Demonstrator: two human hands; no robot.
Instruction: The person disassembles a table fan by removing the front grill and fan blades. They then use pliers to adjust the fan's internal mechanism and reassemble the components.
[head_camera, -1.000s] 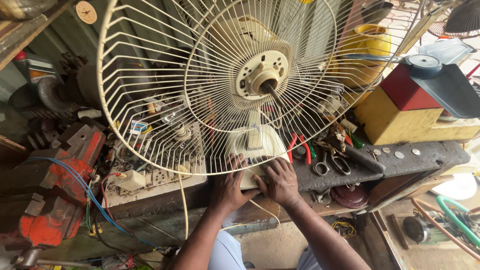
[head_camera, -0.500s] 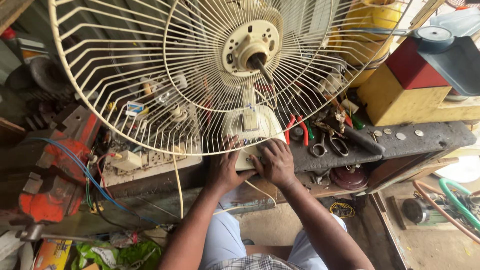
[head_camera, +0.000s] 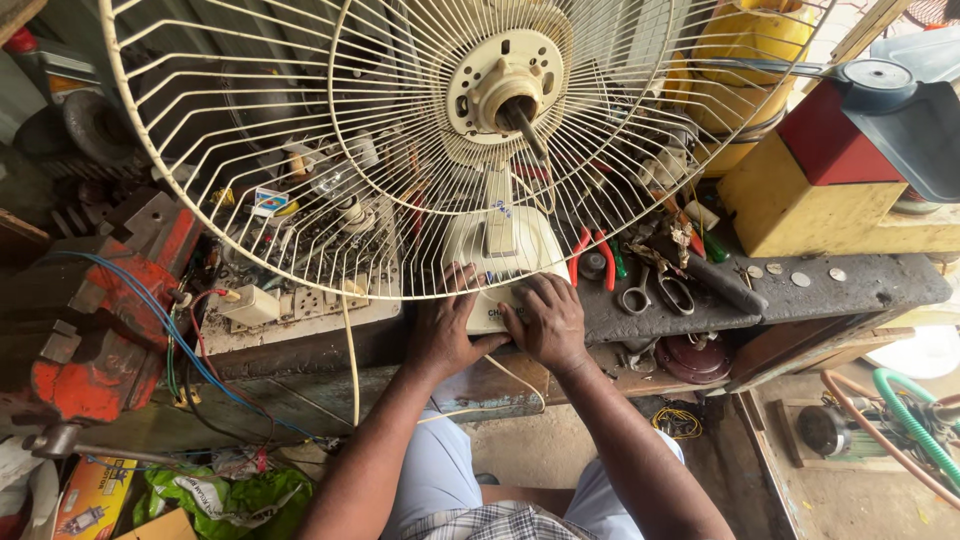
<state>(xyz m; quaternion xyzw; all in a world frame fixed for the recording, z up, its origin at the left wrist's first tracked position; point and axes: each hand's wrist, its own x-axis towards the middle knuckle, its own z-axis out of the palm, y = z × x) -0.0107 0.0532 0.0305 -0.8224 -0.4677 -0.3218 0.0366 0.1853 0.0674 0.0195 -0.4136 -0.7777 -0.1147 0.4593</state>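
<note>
A cream table fan without blades stands on the cluttered workbench (head_camera: 840, 285). Its wire rear guard (head_camera: 300, 150) fills the upper view, with the motor hub and bare shaft (head_camera: 505, 90) at the centre. Both hands rest on the fan's cream base (head_camera: 500, 250) at the bench's front edge. My left hand (head_camera: 447, 330) grips the base's left front side. My right hand (head_camera: 548, 320) presses on its right front, fingers curled over the edge. A thin white cord (head_camera: 350, 350) hangs down from the bench.
A red bench vise (head_camera: 90, 340) sits at the left with blue and red wires. Red-handled pliers (head_camera: 590, 255) and scissors (head_camera: 650, 290) lie right of the base. A yellow and red box (head_camera: 810, 190) stands at the right. A green hose (head_camera: 915, 420) lies on the floor.
The view has shifted lower and closer to the fan. Both hands stay on the fan's base, with only small finger movement.
</note>
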